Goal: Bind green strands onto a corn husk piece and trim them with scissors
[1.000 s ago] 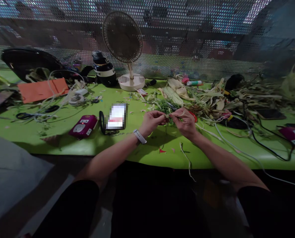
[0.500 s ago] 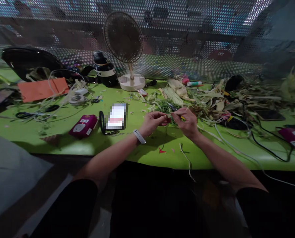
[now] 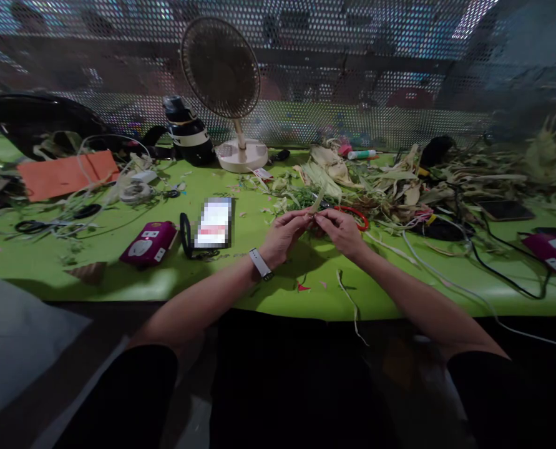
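Note:
Above the green table, my left hand (image 3: 284,234) and my right hand (image 3: 343,232) meet with their fingertips pinched together. A pale green leafy strip (image 3: 319,198), like a piece of corn husk, sticks up from between the fingers. Its lower end is covered by the fingertips. Just behind my right hand lies a hand tool with a red looped handle (image 3: 362,218), partly hidden by that hand. Cut green bits (image 3: 301,197) and a dry husk (image 3: 329,171) lie beyond my hands. A thin pale strip (image 3: 347,293) hangs over the table's front edge.
A fan (image 3: 243,156) and a black bottle (image 3: 191,140) stand at the back. On the left are a phone (image 3: 214,224), a magenta power socket box (image 3: 150,243), black scissors (image 3: 34,226) and an orange sheet (image 3: 67,174). Heaped husks (image 3: 399,187) and cables (image 3: 446,284) cover the right.
My right hand has come off the hand tool, whose red handle now shows behind it. The pale green strip now stands up between my fingertips. The view has shifted slightly.

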`<state>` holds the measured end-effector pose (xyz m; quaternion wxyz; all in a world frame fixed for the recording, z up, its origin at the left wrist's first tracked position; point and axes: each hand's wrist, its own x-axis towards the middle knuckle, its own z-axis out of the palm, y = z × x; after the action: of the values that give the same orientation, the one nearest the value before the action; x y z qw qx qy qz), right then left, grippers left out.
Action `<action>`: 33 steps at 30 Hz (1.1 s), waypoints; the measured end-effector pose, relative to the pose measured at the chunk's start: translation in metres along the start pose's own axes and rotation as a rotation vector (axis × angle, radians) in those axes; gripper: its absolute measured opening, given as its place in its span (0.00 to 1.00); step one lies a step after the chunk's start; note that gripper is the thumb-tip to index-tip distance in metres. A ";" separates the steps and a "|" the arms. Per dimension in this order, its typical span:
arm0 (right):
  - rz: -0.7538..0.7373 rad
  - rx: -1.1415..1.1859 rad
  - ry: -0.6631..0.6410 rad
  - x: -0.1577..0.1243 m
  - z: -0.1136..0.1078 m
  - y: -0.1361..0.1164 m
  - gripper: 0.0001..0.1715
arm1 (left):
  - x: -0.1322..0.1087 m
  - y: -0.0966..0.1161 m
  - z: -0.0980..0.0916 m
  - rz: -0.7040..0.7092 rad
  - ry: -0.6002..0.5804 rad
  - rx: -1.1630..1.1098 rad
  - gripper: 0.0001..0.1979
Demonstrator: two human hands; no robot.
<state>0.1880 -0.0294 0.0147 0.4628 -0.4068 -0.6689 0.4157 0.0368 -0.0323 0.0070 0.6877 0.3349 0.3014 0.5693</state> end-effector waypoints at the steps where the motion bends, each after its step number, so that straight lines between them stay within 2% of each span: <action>1: 0.014 0.020 -0.008 0.000 0.000 -0.001 0.18 | 0.000 0.000 0.000 0.001 0.001 0.001 0.08; 9: 0.052 0.110 0.000 0.001 0.001 -0.004 0.19 | 0.000 -0.001 0.000 -0.015 -0.007 -0.031 0.07; 13: 0.193 0.258 -0.016 0.002 0.000 -0.004 0.20 | -0.001 -0.001 0.000 -0.024 -0.030 -0.054 0.08; 18: 0.363 0.490 -0.046 0.001 0.000 -0.008 0.20 | -0.003 0.001 0.001 0.036 -0.042 -0.018 0.12; 24: 0.471 0.615 -0.135 0.002 -0.006 -0.015 0.14 | -0.007 0.004 0.000 0.101 -0.078 0.106 0.14; 30: 0.659 0.687 -0.335 0.002 -0.010 -0.016 0.06 | -0.006 0.002 -0.005 0.132 -0.096 0.216 0.13; 33: 0.645 0.645 -0.341 0.003 -0.010 -0.015 0.07 | -0.004 0.002 -0.006 0.179 -0.086 0.263 0.13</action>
<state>0.1944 -0.0298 0.0313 0.2966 -0.3555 -0.4120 0.7848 0.0305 -0.0356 0.0055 0.5969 0.4716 0.3123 0.5690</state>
